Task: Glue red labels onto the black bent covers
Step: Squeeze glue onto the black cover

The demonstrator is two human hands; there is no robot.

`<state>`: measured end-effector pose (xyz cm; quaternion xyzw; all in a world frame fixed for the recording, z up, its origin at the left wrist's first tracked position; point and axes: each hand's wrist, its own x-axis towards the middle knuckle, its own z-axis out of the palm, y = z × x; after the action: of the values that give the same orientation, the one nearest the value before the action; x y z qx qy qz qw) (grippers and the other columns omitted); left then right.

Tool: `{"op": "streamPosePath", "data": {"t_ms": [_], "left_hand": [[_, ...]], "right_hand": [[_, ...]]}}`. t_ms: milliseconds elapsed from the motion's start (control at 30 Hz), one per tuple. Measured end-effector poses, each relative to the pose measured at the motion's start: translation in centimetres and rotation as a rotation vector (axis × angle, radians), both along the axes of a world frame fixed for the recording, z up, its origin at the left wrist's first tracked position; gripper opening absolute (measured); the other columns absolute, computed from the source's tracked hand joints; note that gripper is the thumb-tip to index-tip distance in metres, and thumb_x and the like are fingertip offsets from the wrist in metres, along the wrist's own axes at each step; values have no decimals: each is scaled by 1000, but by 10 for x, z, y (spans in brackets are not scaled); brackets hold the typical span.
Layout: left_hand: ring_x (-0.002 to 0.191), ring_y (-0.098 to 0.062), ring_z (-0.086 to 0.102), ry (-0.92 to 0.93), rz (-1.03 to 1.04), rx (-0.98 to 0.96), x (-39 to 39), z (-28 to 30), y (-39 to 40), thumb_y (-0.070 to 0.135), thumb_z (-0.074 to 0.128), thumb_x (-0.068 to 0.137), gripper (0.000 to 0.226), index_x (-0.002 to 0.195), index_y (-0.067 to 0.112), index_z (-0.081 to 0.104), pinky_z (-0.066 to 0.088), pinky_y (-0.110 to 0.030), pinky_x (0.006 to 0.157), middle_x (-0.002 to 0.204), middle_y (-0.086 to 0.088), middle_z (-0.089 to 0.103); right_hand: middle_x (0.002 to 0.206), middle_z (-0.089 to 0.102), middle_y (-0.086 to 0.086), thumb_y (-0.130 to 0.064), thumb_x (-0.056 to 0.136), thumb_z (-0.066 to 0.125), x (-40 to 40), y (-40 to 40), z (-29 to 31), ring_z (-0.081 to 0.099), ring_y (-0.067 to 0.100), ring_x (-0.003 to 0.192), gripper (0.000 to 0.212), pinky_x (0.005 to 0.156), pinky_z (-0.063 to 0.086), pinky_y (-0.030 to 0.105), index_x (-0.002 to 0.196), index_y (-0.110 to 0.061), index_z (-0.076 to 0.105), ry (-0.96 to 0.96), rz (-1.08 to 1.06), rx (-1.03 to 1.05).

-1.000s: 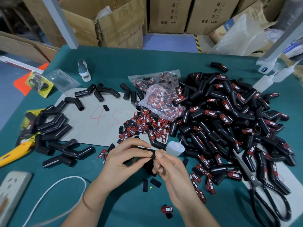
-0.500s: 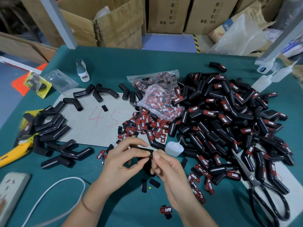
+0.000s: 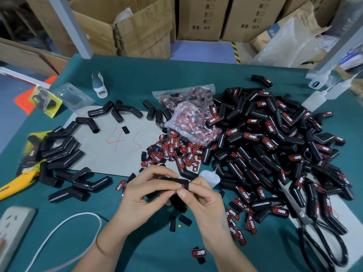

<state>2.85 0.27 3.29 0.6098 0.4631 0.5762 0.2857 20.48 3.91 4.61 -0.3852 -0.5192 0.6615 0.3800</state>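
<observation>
the teal felt-covered worktop (image 3: pixel 196 79) carries everything. on its right side lies a big heap of black bent plastic covers already bearing red labels (image 3: pixel 275 142), far too many to count. on the left is a smaller group of bare black bent covers (image 3: pixel 64 154), roughly twenty, some lying on a grey card sheet marked "45" in red (image 3: pixel 110 150). between the two groups sit two clear plastic bags of red labels (image 3: pixel 192 118) and a loose scatter of red-and-black "taper" labels (image 3: pixel 172 154), dozens at least. one pair of black-handled scissors (image 3: pixel 314 232) lies at the right edge, and one small white squeeze bottle of glue (image 3: pixel 209 178) stands just beyond the hands.

near the front edge, the left hand (image 3: pixel 145 195) grips a single black bent cover (image 3: pixel 174 182), fingers curled round it. the right hand (image 3: pixel 204 203) pinches at the cover's end with thumb and forefinger; a label there is mostly hidden, so i cannot tell whether one is in place.

this looks like the pressing-on step. next, i judge, the label needs firm, square pressure, then the cover goes to the heap.
</observation>
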Motion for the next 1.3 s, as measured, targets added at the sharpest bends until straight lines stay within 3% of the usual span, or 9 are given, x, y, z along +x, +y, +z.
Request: {"op": "streamPosePath", "data": {"t_ms": [200, 400, 500, 667, 733, 833, 900, 1133, 1300], "left_hand": [[90, -26, 68, -6, 9, 9, -2, -2, 0, 15, 71, 99, 12, 107, 15, 81, 62, -33, 59, 120, -6, 66], [90, -26, 70, 13, 39, 18, -1, -1, -1, 15, 72, 98, 10, 104, 16, 80, 62, -34, 63, 118, -5, 67], [89, -25, 71, 15, 46, 20, -1, -2, -1, 13, 72, 97, 9, 103, 14, 79, 62, -32, 63, 118, -5, 67], [93, -27, 71, 58, 62, 39, 1, -3, -1, 15, 73, 97, 8, 103, 14, 79, 62, -37, 66, 117, -4, 67], [95, -27, 71, 55, 61, 50, 1, -2, -1, 17, 73, 98, 8, 103, 14, 79, 62, -37, 65, 117, -4, 68], [95, -26, 71, 37, 51, 63, 2, 0, -1, 18, 74, 98, 9, 102, 13, 79, 63, -36, 64, 116, -3, 68], [92, -27, 71, 3, 54, 54, 3, 0, -1, 20, 75, 98, 9, 101, 13, 80, 63, -37, 63, 115, -4, 69], [87, -27, 74, -67, 85, 7, 5, 1, -2, 25, 77, 96, 10, 100, 16, 80, 64, -37, 64, 113, -4, 72], [97, -25, 74, 16, 117, 36, 3, 2, -1, 25, 77, 95, 11, 100, 17, 80, 61, -35, 81, 113, 0, 74]], "right_hand": [[91, 53, 15, -38, 90, 75, 1, -1, -3, 59, 29, 87, 26, 81, 52, 42, 99, -15, 84, 12, 8, -9], [84, 56, -11, -43, 88, 78, 1, 0, -2, 57, 7, 83, 26, 79, 48, 23, 98, -20, 84, 39, 8, -57], [86, 54, -4, -38, 87, 78, 0, 0, -2, 55, 11, 84, 26, 80, 48, 27, 99, -16, 83, 54, 19, -84], [77, 43, -6, -40, 87, 75, 0, 0, 0, 43, 11, 75, 24, 72, 39, 24, 71, -23, 74, 50, -1, -79], [77, 41, -5, -39, 89, 75, 1, -1, -1, 43, 11, 75, 25, 71, 38, 22, 71, -22, 74, 69, -1, -63], [80, 36, 11, -43, 91, 76, 3, -1, -6, 41, 18, 78, 40, 74, 35, 33, 78, -5, 74, 62, -3, -65], [83, 36, 17, -47, 91, 77, 3, -2, -8, 41, 21, 80, 46, 75, 35, 36, 81, -2, 74, 55, -2, -68], [80, 42, -3, -45, 94, 76, 2, -1, -5, 44, 15, 79, 30, 76, 40, 30, 75, -21, 76, 58, 1, -58], [81, 38, 8, -45, 92, 77, 2, -3, -5, 40, 22, 80, 34, 77, 34, 39, 72, -18, 73, 42, 0, -60]]}}
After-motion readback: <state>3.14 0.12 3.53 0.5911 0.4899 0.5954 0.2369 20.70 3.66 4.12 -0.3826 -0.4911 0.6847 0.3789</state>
